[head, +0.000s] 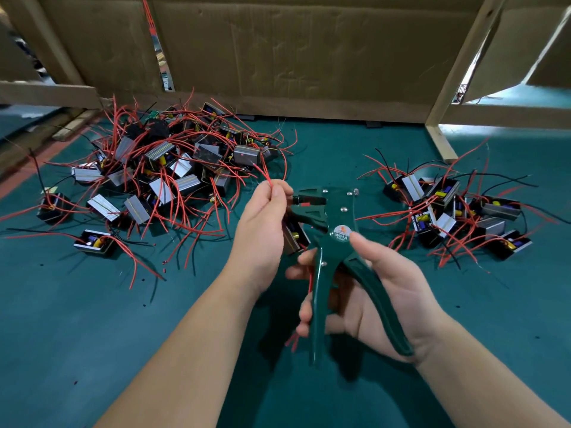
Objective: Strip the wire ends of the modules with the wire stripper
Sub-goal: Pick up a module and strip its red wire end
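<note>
My right hand [367,301] grips the two handles of a dark green wire stripper [333,239], whose jaws point left toward my left hand. My left hand [265,223] pinches a red wire [262,173] between thumb and fingertips, just left of the stripper's jaws. A black module [293,236] sits behind my left palm, partly hidden. More red wire ends [292,341] hang below my right fingers.
A big heap of black modules with red wires [160,168] lies at the back left on the green mat [92,319]. A smaller group of modules [448,208] lies at the right. Cardboard panels [293,50] and a wooden frame post [441,140] stand behind.
</note>
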Tool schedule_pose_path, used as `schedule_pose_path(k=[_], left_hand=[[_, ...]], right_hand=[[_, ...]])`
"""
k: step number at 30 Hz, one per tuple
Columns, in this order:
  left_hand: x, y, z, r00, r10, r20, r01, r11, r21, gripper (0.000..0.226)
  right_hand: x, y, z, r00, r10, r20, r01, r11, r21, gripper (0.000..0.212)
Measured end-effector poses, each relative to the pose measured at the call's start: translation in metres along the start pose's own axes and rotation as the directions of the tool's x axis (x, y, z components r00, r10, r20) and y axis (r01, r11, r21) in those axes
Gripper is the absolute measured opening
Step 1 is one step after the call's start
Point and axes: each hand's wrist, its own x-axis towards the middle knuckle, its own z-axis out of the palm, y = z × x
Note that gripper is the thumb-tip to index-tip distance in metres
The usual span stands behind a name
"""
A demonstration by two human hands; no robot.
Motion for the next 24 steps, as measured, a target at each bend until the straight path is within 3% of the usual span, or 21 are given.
schedule_pose_path(k=[1,3,5,6,8,10,13,16,18,19,20,22,24], left_hand=[[0.000,0.001,-0.001,1.000,0.029,-0.006,-0.029,0.999,0.032,0.027],[0.005,0.003,-0.008,0.972,0.228,-0.048,-0.207,0.940,0.271,0.018],[0.011,0.003,-0.021,0.894,0.445,-0.055,-0.334,0.742,0.582,0.032],[0.013,0.003,-0.027,0.864,0.496,-0.086,-0.294,0.636,0.713,0.038],[0.016,0.004,-0.039,0.859,0.462,-0.220,-0.041,0.490,0.871,0.043],[0.017,0.004,-0.047,0.899,0.320,-0.299,0.181,0.350,0.919,0.041],[0.020,-0.003,-0.054,0.939,0.186,-0.288,0.252,0.197,0.947,0.036],[0.024,-0.006,-0.059,0.931,0.218,-0.291,0.261,0.159,0.952,0.030],[0.026,-0.005,-0.061,0.901,0.310,-0.303,0.237,0.232,0.943,0.027],[0.027,-0.003,-0.061,0.888,0.341,-0.310,0.189,0.344,0.920,0.026],[0.028,0.000,-0.059,0.882,0.340,-0.326,0.115,0.517,0.848,0.024],[0.029,0.007,-0.052,0.920,0.206,-0.334,-0.016,0.871,0.492,0.016],[0.025,0.016,-0.046,0.976,0.026,-0.218,0.010,0.987,0.160,0.014]], right_hand=[[0.001,0.001,0.001,1.000,-0.024,-0.013,0.024,1.000,-0.005,0.061],[0.004,0.001,0.000,0.982,-0.153,-0.112,0.149,0.988,-0.042,0.065],[0.004,-0.005,-0.004,0.893,-0.378,-0.244,0.353,0.925,-0.142,0.057],[0.002,-0.009,-0.008,0.826,-0.480,-0.296,0.435,0.876,-0.205,0.049],[-0.002,-0.017,-0.017,0.700,-0.603,-0.384,0.492,0.796,-0.354,0.032],[-0.006,-0.022,-0.026,0.623,-0.646,-0.441,0.431,0.754,-0.495,0.020],[-0.007,-0.020,-0.029,0.639,-0.612,-0.467,0.391,0.780,-0.489,0.015],[-0.006,-0.015,-0.025,0.675,-0.579,-0.457,0.375,0.803,-0.462,0.019],[-0.006,-0.013,-0.024,0.686,-0.582,-0.438,0.364,0.795,-0.485,0.008],[-0.006,-0.012,-0.022,0.690,-0.583,-0.429,0.371,0.793,-0.483,0.005],[-0.006,-0.012,-0.020,0.704,-0.579,-0.411,0.388,0.798,-0.461,0.007],[-0.008,-0.014,-0.013,0.770,-0.533,-0.349,0.441,0.842,-0.311,0.026],[-0.011,-0.018,-0.009,0.862,-0.429,-0.268,0.417,0.903,-0.106,0.055]])
